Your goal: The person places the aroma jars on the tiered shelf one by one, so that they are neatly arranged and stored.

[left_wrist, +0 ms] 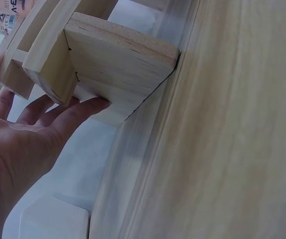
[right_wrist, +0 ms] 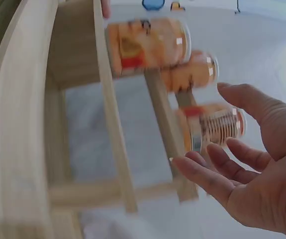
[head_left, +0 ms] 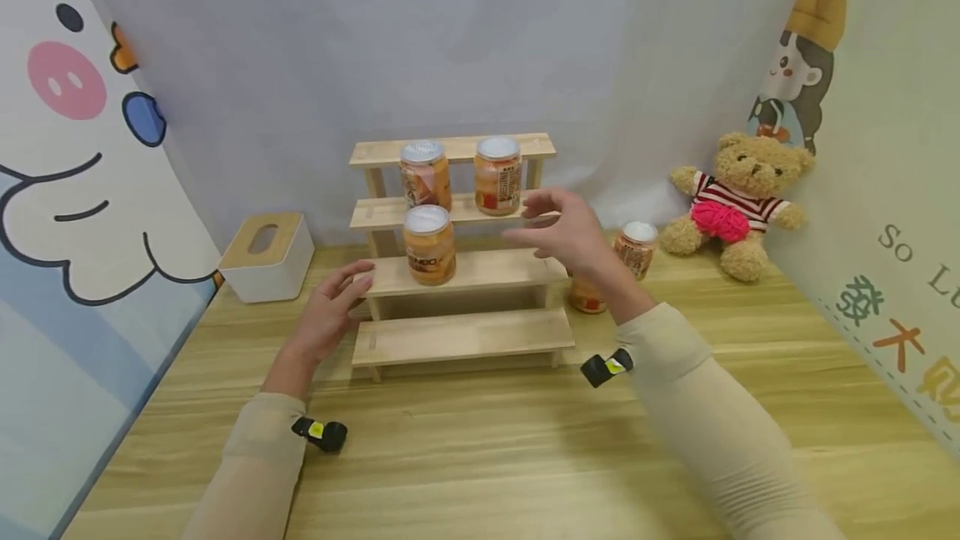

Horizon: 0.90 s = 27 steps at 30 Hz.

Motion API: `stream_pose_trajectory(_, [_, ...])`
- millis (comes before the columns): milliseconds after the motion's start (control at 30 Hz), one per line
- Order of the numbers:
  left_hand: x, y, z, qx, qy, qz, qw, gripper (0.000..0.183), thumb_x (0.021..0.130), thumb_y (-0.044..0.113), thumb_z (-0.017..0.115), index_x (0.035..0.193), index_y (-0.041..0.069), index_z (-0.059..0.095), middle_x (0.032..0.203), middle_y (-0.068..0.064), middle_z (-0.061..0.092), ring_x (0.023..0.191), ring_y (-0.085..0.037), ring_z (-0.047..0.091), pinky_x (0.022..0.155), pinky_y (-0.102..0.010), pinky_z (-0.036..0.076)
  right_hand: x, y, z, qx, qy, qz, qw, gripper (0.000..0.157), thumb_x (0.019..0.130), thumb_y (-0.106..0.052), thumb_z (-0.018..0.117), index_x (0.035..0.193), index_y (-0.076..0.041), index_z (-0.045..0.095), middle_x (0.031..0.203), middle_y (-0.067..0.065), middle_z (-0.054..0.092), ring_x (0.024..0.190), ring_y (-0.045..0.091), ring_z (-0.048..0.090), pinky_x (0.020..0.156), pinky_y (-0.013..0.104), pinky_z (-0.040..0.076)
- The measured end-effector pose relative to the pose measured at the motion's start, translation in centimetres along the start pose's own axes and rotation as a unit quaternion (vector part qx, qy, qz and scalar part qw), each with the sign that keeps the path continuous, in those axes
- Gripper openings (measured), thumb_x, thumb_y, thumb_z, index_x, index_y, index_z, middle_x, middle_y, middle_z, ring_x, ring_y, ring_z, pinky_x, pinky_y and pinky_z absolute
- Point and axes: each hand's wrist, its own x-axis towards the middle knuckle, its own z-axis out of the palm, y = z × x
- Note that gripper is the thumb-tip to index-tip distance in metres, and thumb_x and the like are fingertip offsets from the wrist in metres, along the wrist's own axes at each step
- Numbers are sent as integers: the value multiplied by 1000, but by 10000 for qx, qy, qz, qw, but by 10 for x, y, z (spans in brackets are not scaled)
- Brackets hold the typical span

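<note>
A four-step wooden display rack point(head_left: 465, 338) stands on the table. Orange jars with silvery lids sit on it: a jar point(head_left: 424, 177) and another jar point(head_left: 498, 177) on the second step from the top, and a third jar point(head_left: 430, 248) one step lower. My left hand point(head_left: 330, 315) touches the rack's left end with its fingertips, as the left wrist view also shows. Just right of the right-hand upper jar, my right hand point(head_left: 566, 232) hovers with spread fingers and holds nothing. In the right wrist view a gap separates this hand point(right_wrist: 262, 169) from the third jar point(right_wrist: 145, 45).
Two more jars stand on the table right of the rack, a rear jar point(head_left: 636, 248) and a front jar point(head_left: 587, 294) partly hidden by my right arm. A tissue box point(head_left: 267, 261) is at the left, a teddy bear point(head_left: 742, 198) at the right. A pale curtain point(head_left: 300, 65) hangs behind.
</note>
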Motion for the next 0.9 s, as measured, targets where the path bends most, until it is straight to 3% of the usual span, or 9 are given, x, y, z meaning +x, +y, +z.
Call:
stream_pose_trajectory(233, [0,0,-2,82,61,67,9999,37,106,34,53,139,18,51,160,-13,26,139,-38,28,97,-60,35,-12,40,-42,-634,789,-20,9949,56,84,-28,83,126,0,58,123,16,60,111,30,62,87,42,51])
stream_pose_trajectory(400, [1,-1,2,32,62,-6,10000,34,105,33,54,136,20,54,157,-11,30,133,-33,34,94,-54,41,-21,70,-58,-939,951,98,9910,56,86,-26,80,126,5,56,126,24,58,117,37,54,97,47,44])
stream_pose_trajectory(633, [1,1,4,-28,157,44,9999,32,105,32,55,135,20,54,149,-12,37,124,-27,42,85,-44,48,-29,98,-63,-949,1045,90,9899,68,86,-16,80,139,11,46,131,31,52,121,43,51,101,51,41])
stream_pose_trajectory(767, [2,1,3,-81,162,43,9998,30,105,31,55,133,20,55,147,-11,38,125,-29,41,86,-45,47,-29,109,-62,-744,1009,319,9916,79,86,-13,80,146,12,35,137,34,46,127,44,48,104,51,40])
stream_pose_trajectory(900, [2,-1,3,-118,130,4,9998,27,105,30,55,131,22,56,149,-11,37,128,-31,38,88,-48,45,-28,118,-61,-479,961,565,9926,81,86,-11,79,146,15,32,142,35,42,128,44,46,104,49,40])
